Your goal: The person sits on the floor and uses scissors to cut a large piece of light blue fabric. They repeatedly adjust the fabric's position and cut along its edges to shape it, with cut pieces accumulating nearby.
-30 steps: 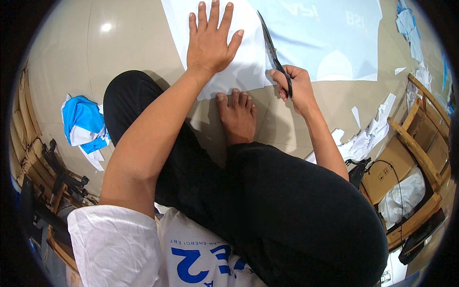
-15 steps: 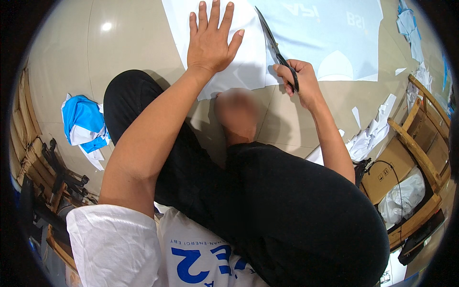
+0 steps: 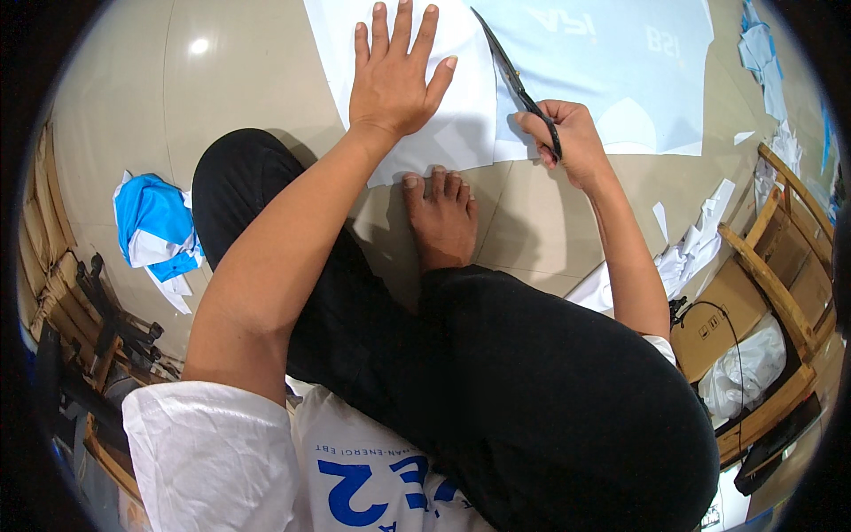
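Note:
My left hand [image 3: 394, 84] lies flat with fingers spread on a white sheet [image 3: 465, 115], which looks like a paper pattern piece. Beneath and to the right of that sheet, a light blue fabric [image 3: 594, 75] with faint pale lettering is spread on the floor. My right hand [image 3: 567, 137] grips the black handles of a pair of scissors [image 3: 511, 71]. The long dark blades point up and to the left, nearly together, along the right edge of the white sheet. A curved white shape [image 3: 628, 124] shows at the fabric's near edge.
My bare foot [image 3: 443, 222] rests just below the white sheet. A crumpled blue and white cloth [image 3: 155, 222] lies to the left. White scraps [image 3: 696, 239] are strewn at the right, beside a wooden frame [image 3: 767, 293], a cardboard box [image 3: 720, 306] and a plastic bag [image 3: 745, 368].
My right hand and the scissors have shifted slightly right, and the blades look about as closed as before. My left hand stays flat on the white sheet.

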Action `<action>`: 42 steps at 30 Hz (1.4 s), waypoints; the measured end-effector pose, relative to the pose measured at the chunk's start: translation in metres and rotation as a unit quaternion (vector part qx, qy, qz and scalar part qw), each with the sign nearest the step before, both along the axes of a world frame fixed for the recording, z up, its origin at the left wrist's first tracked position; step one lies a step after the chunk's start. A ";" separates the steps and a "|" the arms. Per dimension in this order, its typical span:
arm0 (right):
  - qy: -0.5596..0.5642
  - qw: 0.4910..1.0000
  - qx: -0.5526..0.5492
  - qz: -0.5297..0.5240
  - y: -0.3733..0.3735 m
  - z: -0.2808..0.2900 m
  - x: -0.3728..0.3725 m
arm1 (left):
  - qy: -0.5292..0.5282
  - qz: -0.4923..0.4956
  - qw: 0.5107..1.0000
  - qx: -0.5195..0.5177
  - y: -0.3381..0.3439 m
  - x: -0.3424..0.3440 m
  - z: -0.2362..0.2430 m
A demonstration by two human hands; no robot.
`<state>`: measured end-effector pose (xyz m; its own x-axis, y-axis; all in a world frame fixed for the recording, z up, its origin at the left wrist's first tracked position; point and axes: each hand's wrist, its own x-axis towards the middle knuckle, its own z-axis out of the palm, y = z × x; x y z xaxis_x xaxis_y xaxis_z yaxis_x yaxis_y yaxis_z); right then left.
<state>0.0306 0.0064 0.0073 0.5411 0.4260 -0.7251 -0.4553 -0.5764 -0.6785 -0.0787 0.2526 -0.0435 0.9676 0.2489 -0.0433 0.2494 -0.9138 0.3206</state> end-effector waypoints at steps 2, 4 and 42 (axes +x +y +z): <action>-0.001 1.000 0.001 0.007 -0.003 -0.001 0.004 | -0.001 -0.001 1.000 0.001 0.000 0.001 0.000; -0.013 0.999 -0.008 0.029 -0.007 -0.004 0.009 | 0.003 -0.001 1.000 0.000 0.000 0.001 -0.002; -0.051 0.990 -0.012 0.132 0.006 -0.006 0.061 | 0.016 -0.004 1.000 0.004 0.000 0.001 0.000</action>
